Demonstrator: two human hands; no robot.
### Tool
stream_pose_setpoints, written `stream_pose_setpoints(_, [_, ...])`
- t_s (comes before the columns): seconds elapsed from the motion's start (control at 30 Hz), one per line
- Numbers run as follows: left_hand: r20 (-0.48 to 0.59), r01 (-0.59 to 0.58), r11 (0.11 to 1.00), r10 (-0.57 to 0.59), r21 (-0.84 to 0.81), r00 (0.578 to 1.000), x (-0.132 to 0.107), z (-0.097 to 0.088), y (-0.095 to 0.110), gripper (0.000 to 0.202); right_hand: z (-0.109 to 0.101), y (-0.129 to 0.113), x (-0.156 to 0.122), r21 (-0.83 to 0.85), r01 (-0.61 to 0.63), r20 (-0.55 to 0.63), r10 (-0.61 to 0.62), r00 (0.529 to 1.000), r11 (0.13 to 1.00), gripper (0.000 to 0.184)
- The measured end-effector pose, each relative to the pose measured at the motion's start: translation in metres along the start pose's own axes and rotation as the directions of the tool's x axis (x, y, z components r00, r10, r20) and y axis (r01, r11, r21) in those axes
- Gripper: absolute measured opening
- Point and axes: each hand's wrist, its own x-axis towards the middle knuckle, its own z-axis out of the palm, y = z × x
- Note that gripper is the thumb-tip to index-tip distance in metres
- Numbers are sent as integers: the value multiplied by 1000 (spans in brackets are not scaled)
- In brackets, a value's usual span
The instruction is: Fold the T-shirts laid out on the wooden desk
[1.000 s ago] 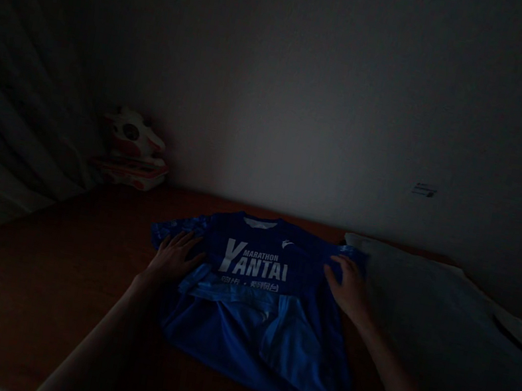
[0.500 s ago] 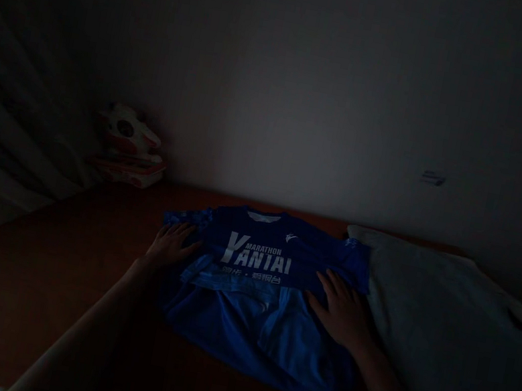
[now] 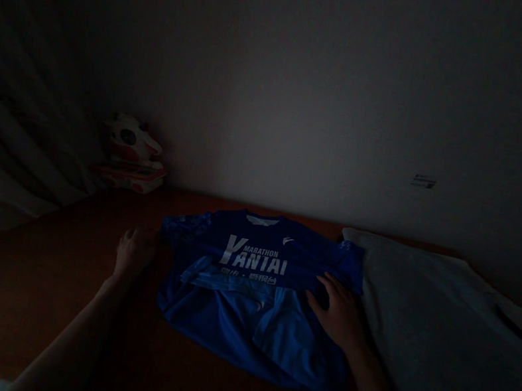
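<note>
A blue short-sleeved T-shirt (image 3: 264, 233) with white "YANTAI MARATHON" lettering lies spread out, its collar towards the wall. Across its lower half rests a lighter blue, crumpled piece of fabric (image 3: 232, 302); whether this is part of the shirt I cannot tell. My right hand (image 3: 339, 310) lies on the shirt's right side with the fingers apart, holding nothing. Just left of the patterned left sleeve is my left hand (image 3: 134, 253), its fingers loosely bent and dim in the low light. Nothing shows in it.
A brown tabletop or bed surface (image 3: 51, 266) carries the shirt. To the right lies a grey cloth (image 3: 441, 321), partly touching the right sleeve. A cow-shaped figure (image 3: 132, 139) stands in the back left corner beside a curtain (image 3: 13, 138). Behind is a plain wall (image 3: 296, 107).
My left hand has moved left off the shirt's sleeve to the brown surface beside it. My right hand stays on the shirt. The view has shifted slightly.
</note>
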Motion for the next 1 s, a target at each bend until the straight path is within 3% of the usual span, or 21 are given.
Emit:
stream_pose_setpoints(0.07, [-32,-91,993,89,-81,996,-8,-3,9,38,-3,-2,2,54,19,-60,-16,998,998,44])
stream_pose_setpoints(0.13, [-14,-202,954,204,-223,979,-21,-6,32,39,-9,-7,2,98,46,-92,-37,995,994,33])
stream_pose_setpoints(0.23, [69,-385,833,445,-398,893,-43,-8,74,44,-19,-16,-1,120,73,-114,-59,992,990,28])
stream_pose_setpoints(0.3, [109,-437,806,515,-399,850,-56,-9,92,51,-26,-23,-7,130,66,-104,-53,993,989,31])
stream_pose_setpoints(0.37, [132,-399,851,463,-341,876,-64,-9,97,61,-34,-32,-14,167,43,-47,-35,998,985,35])
stream_pose_setpoints(0.47, [187,-308,908,367,-283,911,-68,-8,86,65,-49,-50,-28,258,-2,99,-24,995,966,40])
stream_pose_setpoints(0.6, [193,-296,891,376,-345,906,-67,-15,72,40,-62,-68,-46,260,-20,231,-42,972,965,41])
stream_pose_setpoints(0.73, [130,-258,781,395,-569,909,-74,-42,74,35,-58,-66,-57,269,-38,215,-22,976,962,32])
stream_pose_setpoints(0.83, [202,-108,673,365,-732,909,-88,-68,72,44,-62,-59,-61,362,-167,144,122,982,917,41])
stream_pose_setpoints(0.9, [280,45,618,289,-785,916,-98,-82,66,50,-72,-56,-63,424,-308,149,270,951,852,50])
stream_pose_setpoints(1.0, [356,224,545,149,-808,923,-108,-96,51,55,-96,-54,-66,505,-481,296,380,876,717,63])
